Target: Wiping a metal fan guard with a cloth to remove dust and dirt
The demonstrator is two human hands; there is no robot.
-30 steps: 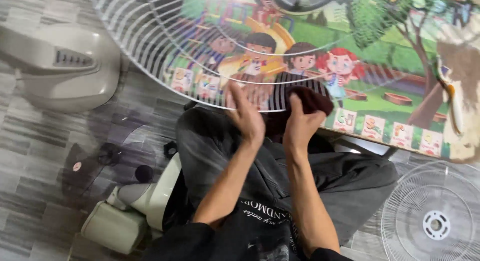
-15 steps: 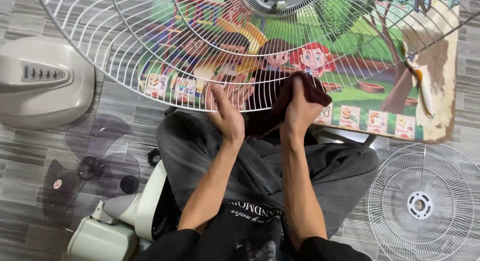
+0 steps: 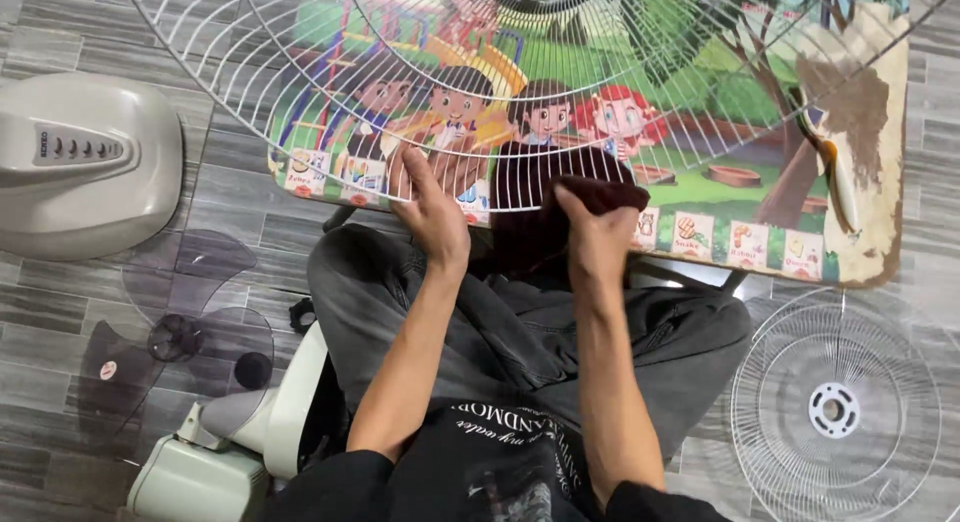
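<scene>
Home floor: grey wood-look tiles point(image 3: 60, 312), cartoon children's table point(image 3: 760, 197), dismantled fan parts.

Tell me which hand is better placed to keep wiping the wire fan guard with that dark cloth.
The right hand: it already presses the dark red cloth against the white fan guard. The left hand grips the guard's rim, steadying it, with no cloth.

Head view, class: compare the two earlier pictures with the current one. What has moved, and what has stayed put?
The right hand has slid the dark red cloth a little leftward along the rim of the white fan guard. The left hand keeps its grip on the rim, fingers behind the wires. The guard itself seems to have shifted slightly. The fan base, clear blade and second guard lie unchanged.
</scene>
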